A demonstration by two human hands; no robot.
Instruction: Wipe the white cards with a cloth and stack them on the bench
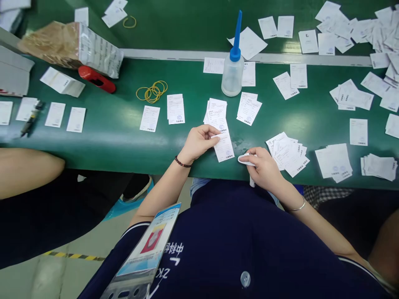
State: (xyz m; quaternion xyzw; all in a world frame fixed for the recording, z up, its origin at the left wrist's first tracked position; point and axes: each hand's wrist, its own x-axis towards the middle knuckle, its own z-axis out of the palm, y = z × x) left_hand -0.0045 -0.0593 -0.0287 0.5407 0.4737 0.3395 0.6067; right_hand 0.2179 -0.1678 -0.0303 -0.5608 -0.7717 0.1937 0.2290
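My left hand (pixel 202 143) angled inward, pinching a printed card (pixel 225 148); my right hand (pixel 264 167) curled round white cloth (pixel 245 160).

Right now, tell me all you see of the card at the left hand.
The card is a white, paper-like rectangle with fine print, a bluish stamp and dark marks near its lower end. The left hand pinches its upper left corner. It slants, top leftward, near the front edge of the table. Whether it lies flat is unclear.
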